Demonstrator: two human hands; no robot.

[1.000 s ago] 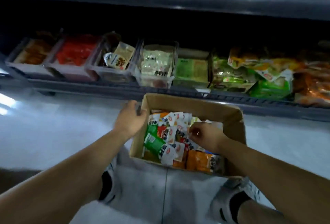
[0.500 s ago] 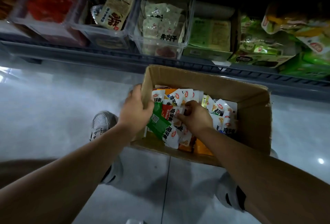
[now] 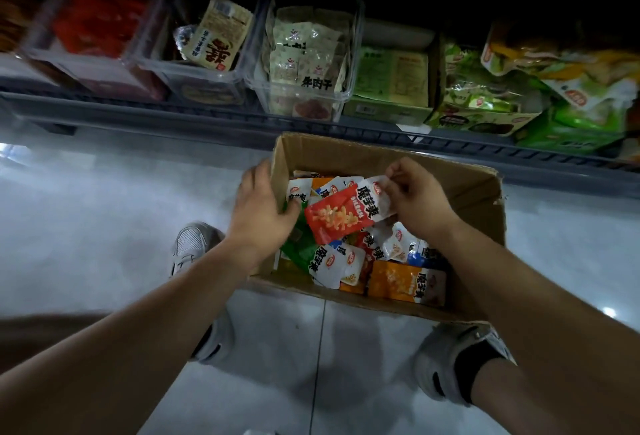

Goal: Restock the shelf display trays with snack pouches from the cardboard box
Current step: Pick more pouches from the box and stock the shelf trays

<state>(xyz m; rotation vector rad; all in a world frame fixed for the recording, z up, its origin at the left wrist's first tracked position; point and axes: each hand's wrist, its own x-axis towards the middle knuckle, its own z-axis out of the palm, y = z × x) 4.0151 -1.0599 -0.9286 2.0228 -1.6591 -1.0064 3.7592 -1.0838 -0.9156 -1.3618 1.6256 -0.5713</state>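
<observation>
Right hand [image 3: 419, 199] pinching red pouch [image 3: 337, 218] by its white end, holding it tilted above pile in box [image 3: 381, 157]. Left hand [image 3: 263, 212] gripping box wall at 9 o'clock, thumb inside touching pouches. Box sitting on floor [image 3: 104, 209], shelf [image 3: 173, 112] at its 12 o'clock. Clear trays [image 3: 207, 77] sitting on shelf at 11 to 12 o'clock, holding packets. Orange pouch [image 3: 398, 282] lying at box's 5 o'clock.

You stand on a pale, glossy tiled floor [image 3: 104, 226] with a dark grout line [image 3: 320, 348] running toward you. Ahead, a grey shelf rail [image 3: 173, 115] crosses low; bright glints [image 3: 609, 312] spot the tiles.
</observation>
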